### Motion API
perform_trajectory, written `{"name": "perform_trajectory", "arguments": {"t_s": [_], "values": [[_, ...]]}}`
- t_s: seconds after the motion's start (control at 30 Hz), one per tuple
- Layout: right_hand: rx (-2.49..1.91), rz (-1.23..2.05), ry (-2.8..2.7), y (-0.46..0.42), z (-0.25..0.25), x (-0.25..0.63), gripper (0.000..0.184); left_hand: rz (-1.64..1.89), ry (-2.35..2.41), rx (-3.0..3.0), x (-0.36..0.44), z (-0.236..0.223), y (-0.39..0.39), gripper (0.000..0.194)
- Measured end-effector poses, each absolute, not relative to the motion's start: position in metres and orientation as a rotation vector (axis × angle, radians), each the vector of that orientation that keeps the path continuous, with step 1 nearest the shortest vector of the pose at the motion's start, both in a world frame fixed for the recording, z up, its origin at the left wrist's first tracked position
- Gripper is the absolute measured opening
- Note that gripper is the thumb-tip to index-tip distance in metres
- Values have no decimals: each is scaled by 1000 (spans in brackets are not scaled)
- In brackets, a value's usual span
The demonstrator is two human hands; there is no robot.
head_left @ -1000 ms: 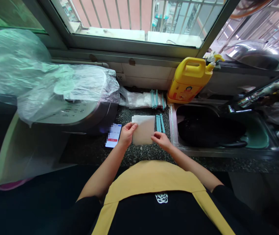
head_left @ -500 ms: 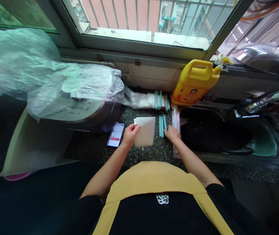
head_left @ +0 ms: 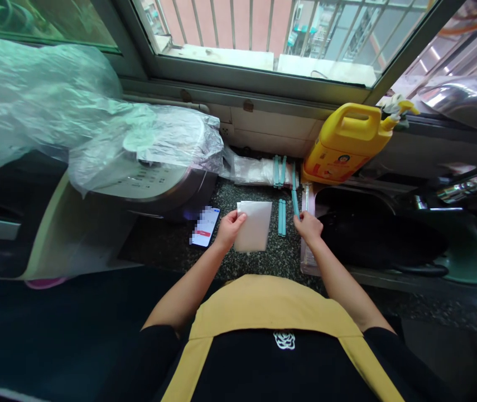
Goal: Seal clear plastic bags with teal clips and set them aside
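My left hand pinches the upper left edge of some flat, translucent white sheets or bags, thumb on top. In the closed fingers of my right hand is the near end of a slim teal sealing clip, which points away from me. Two more teal strips lie side by side on the counter between the white sheets and my right hand. Farther back, other teal strips rest on a crumpled clear plastic package.
A phone lies left of my left hand on the speckled dark counter. Beyond it stands a plastic-covered appliance. A yellow jug stands at the back right, beside a sink with a dark pan.
My right hand has drawn one teal clip away from the other two, to the right, and its far end now points toward the back. My left hand keeps its grip on the sheets.
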State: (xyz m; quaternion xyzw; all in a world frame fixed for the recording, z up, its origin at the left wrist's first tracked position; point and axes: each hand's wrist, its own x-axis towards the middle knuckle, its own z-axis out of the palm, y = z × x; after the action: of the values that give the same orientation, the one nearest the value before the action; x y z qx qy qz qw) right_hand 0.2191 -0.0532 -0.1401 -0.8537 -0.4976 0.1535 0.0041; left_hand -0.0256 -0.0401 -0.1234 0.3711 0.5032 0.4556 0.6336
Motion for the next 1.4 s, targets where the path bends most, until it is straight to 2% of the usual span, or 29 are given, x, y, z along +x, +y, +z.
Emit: {"name": "perform_trajectory", "arguments": {"t_s": [0.27,0.4,0.6,0.8,0.97,1.17,1.4], "values": [[-2070,223,-1572,-58,-95,227,24,1046,1139,873,-21,-118,-38,28],[-1710,234,-1636,-67,-80,212,22,1061,1113,841,-18,-112,-39,27],[-1398,408,-1720,-79,-76,186,15,1043,1062,800,-16,-102,-44,31],[-1324,618,-1680,-81,-79,179,14,1048,1046,835,-18,-92,-50,32],[-1324,653,-1715,-81,-75,180,15,998,1023,912,-20,-81,-52,29],[-1319,619,-1790,-83,-75,181,13,983,1008,1004,-23,-76,-51,18],[-1289,504,-1851,-86,-79,181,11,1075,1022,1061,-22,-82,-51,15]]}}
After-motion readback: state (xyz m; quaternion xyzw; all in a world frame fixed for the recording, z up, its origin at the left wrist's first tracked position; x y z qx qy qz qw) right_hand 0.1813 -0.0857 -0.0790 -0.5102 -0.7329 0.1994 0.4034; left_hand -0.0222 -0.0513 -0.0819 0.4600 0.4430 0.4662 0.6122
